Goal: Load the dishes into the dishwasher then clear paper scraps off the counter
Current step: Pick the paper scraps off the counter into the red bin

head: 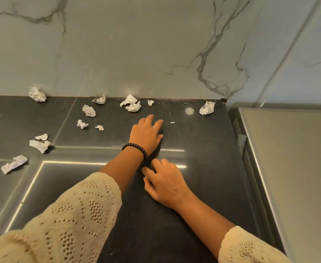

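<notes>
**A:** Both hands are flat on the dark counter point(203, 141): left hand point(146, 134) reaching far, fingers spread, right hand point(166, 184) nearer, fingers loose, neither holding anything.

**B:** And the paper scraps point(131, 103)?

**A:** Scattered left and along the far wall, one crumpled ball point(207, 108) far right.
</notes>
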